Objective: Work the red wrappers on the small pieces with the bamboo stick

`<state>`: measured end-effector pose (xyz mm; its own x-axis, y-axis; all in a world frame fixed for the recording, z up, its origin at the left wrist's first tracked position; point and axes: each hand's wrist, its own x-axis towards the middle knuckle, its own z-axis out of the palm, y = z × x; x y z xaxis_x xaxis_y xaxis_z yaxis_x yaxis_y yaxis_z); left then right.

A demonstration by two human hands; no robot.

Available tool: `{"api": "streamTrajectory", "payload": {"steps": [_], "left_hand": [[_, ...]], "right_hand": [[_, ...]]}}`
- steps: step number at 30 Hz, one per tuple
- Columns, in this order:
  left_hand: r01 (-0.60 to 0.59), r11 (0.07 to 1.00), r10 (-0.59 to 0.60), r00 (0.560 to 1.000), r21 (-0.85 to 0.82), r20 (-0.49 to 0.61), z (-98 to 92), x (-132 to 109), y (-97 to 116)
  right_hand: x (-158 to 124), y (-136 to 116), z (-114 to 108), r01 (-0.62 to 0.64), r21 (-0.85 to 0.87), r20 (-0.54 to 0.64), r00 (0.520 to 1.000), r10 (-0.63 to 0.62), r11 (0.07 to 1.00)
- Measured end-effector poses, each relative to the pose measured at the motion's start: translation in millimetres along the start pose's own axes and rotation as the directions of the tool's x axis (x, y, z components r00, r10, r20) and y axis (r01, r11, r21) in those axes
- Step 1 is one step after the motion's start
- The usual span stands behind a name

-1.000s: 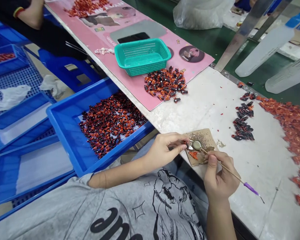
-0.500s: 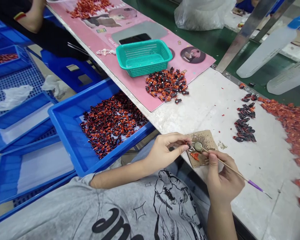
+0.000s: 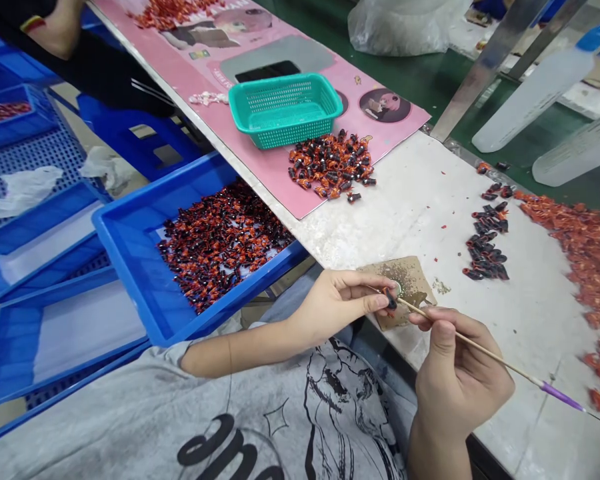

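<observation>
Between the thumb and fingers of my left hand (image 3: pixel 335 303) is a small black and orange plastic piece (image 3: pixel 391 298). My right hand (image 3: pixel 460 373) pinches a thin wooden stick (image 3: pixel 500 362) with a purple band and a fine wire-like end pointing away to the right. The stick's other end meets the small piece, or lies just in front of it; I cannot tell which. Under both hands lies a piece of brown cardboard (image 3: pixel 413 270) with dark speckles and a wet-looking patch. Part of the cardboard is hidden by my left fingers.
On the table are black pieces (image 3: pixel 487 250), a heap of orange pieces (image 3: pixel 570 247), and a black-and-orange pile (image 3: pixel 333 167) beside a green basket (image 3: pixel 287 137). A blue bin (image 3: pixel 130 267) of pieces stands at left. A seated person's arm (image 3: pixel 60 30) shows top left.
The stick's tip has left the round greenish blob on the cardboard and come to the piece in my left hand. My right hand has shifted right and down; the left piece is turned into view.
</observation>
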<state>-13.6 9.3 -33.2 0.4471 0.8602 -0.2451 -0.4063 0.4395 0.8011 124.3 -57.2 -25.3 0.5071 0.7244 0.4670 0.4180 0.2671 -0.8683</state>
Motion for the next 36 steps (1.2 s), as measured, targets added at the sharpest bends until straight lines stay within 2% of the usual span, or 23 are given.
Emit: {"api": "streamTrajectory", "payload": {"steps": [10,17,25,36], "left_hand": [[-0.044,0.997,0.044,0.999,0.067,0.000,1.1,-5.8,2.4],[-0.082,0.990,0.074,0.995,0.114,0.071,0.6,-12.9,11.2],[-0.070,0.994,0.063,0.995,0.089,0.080,1.0,-14.6,7.5],[-0.117,0.976,0.094,0.987,0.185,0.130,1.2,-18.9,10.7]], "right_hand": [[-3.6,-5.0,-4.1,0.016,0.051,0.095,0.995,-0.020,0.999],[-2.7,-13.0,-12.1,0.000,0.139,0.249,0.968,-0.035,0.990],[-5.7,-15.2,-12.0,0.023,0.179,0.111,0.993,-0.043,0.984],[-8.1,-16.1,-10.9,0.045,0.227,0.208,0.974,-0.094,0.973]]}}
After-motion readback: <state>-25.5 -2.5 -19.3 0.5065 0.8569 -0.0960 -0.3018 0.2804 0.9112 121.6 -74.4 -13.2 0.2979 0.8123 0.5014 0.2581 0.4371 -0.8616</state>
